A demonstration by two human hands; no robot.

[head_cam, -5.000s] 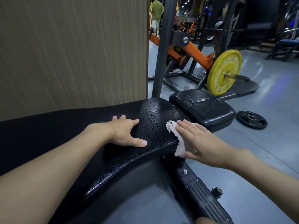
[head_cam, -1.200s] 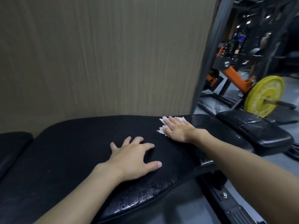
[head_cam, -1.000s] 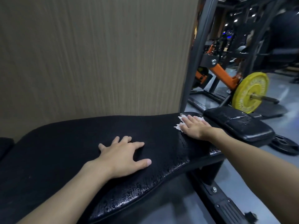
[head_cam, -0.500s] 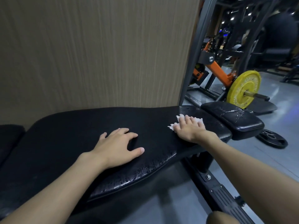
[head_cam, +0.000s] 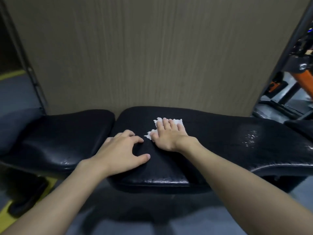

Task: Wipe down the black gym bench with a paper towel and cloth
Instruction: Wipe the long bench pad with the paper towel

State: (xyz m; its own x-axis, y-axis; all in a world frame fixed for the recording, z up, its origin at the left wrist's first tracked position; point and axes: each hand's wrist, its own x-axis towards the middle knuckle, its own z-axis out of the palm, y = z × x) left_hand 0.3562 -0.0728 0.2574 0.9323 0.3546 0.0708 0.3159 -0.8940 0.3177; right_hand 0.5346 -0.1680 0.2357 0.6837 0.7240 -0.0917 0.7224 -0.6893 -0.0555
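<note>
Right hand (head_cam: 166, 134), flat on paper towel (head_cam: 177, 122), has swept left toward braced, spread left hand (head_cam: 122, 152); right-end droplets (head_cam: 250, 138) remain.

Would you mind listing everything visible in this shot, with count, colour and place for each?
Long padded black vinyl bench pad: one, black, centre to right, with wet droplets near its right end.
Shorter padded black seat pad: one, black, left of the long pad, a narrow gap between them.
Crumpled white paper towel: one, white, on the long pad under the right hand.
Wood-grain wall panel: one, tan-brown, directly behind the bench.
Dark metal upright: one, far right.
Orange machine frame: partly seen, far right edge.
Grey floor with a yellow stripe: below and left.
Left hand: bare, resting on the long pad.
Right hand: flat, pressing the towel.
</note>
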